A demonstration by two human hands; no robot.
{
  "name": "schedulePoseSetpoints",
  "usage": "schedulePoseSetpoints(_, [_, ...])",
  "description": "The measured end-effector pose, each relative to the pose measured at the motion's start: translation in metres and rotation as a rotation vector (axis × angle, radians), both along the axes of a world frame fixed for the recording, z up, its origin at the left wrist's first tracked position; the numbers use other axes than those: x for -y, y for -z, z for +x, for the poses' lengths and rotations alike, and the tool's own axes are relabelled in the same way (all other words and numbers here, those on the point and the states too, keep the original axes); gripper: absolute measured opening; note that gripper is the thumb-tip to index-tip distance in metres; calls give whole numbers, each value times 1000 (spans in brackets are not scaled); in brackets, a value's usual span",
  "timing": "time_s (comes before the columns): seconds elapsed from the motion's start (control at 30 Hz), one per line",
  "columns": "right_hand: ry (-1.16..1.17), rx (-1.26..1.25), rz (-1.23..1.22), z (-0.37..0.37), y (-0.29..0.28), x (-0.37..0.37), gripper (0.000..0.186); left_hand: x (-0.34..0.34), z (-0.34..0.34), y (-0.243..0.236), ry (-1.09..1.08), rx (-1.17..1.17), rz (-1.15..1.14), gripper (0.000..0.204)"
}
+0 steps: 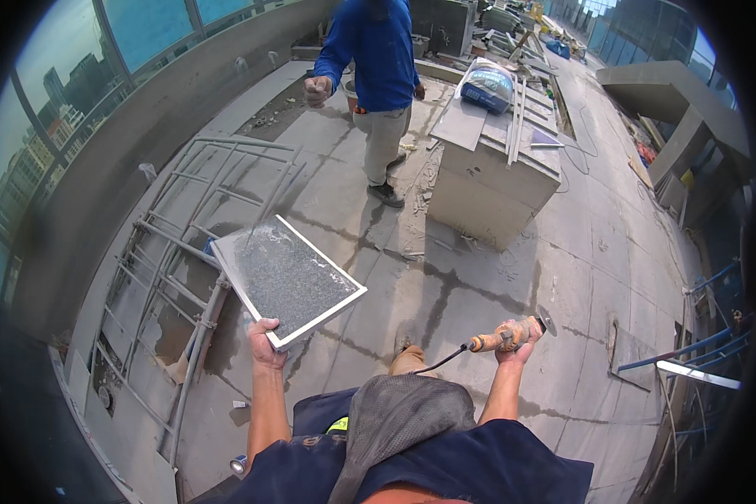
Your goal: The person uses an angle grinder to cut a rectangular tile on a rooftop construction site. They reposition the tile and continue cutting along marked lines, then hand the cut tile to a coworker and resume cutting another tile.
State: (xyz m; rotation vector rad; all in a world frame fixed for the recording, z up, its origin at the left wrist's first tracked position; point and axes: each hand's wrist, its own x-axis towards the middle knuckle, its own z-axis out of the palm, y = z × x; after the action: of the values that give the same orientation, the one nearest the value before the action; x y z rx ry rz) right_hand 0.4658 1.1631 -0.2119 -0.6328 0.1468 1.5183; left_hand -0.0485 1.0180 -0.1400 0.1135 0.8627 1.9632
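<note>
My left hand (266, 343) grips the near corner of a dark grey speckled tile (290, 273) with pale edges, holding it tilted in the air over the floor. Dust or whitish smears mark its face. Out to the right, my right hand (517, 338) is closed round an orange angle grinder (500, 338). The grinder's disc (547, 320) points away to the right, well apart from the tile. A black cord (441, 364) runs from the tool's rear end toward my body. Whether the disc is spinning, I cannot tell.
A co-worker in a blue top (374, 55) stands ahead. Metal scaffold frames (202, 311) lie at left, beside the tile. A pale block (487, 189) bears a bag (487, 86) and strips. Blue bars (689, 349) jut in at right. Rubble lies on the paved floor (470, 294).
</note>
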Motion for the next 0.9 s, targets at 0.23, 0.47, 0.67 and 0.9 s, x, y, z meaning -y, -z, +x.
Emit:
schedulePoseSetpoints(0.23, [-37,-91,-80,11,-2,-94,57,-133,43,-65,56,87,67,37])
schedulePoseSetpoints(0.47, [-8,-148,-121,34,1,-150,54,-215,75,-88,79,53,63,43])
schedulePoseSetpoints(0.67, [8,-234,-104,45,4,-170,54,-256,88,-102,78,-13,73,39])
schedulePoseSetpoints(0.9, [38,-208,-100,52,7,-176,55,-284,77,-113,125,-1,163,55])
